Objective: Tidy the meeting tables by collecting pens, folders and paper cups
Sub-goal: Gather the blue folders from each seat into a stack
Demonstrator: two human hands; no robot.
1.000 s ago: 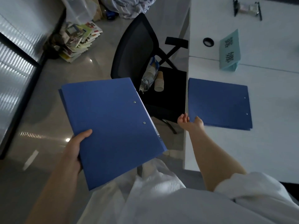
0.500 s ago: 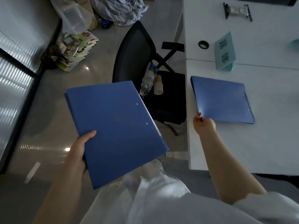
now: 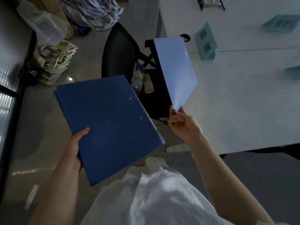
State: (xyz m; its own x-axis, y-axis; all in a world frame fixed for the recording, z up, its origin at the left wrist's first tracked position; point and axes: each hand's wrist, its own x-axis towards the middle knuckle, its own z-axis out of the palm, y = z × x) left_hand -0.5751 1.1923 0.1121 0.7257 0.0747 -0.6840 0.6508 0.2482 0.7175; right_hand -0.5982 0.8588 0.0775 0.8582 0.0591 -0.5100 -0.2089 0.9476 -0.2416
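My left hand (image 3: 73, 148) grips the near left corner of a dark blue folder stack (image 3: 107, 125), held flat over the floor. My right hand (image 3: 181, 124) pinches the bottom corner of a second blue folder (image 3: 176, 72), which is lifted off the white table (image 3: 243, 103) and tilted up on edge, catching the light. A stack of paper cups (image 3: 148, 84) lies on the seat of the black office chair (image 3: 123, 51), beside a plastic sleeve of cups (image 3: 138, 77).
A teal name card (image 3: 206, 43) stands on the table beyond the lifted folder, with more teal cards (image 3: 280, 23) farther right and a black clip item (image 3: 211, 2) at the far edge. Magazines (image 3: 55, 62), a clear bin (image 3: 43, 25) and crumpled cloth (image 3: 95, 8) are on the floor.
My right hand took hold of the second folder's corner on the table and has lifted it up, tilting it on edge toward the folder in my left hand.
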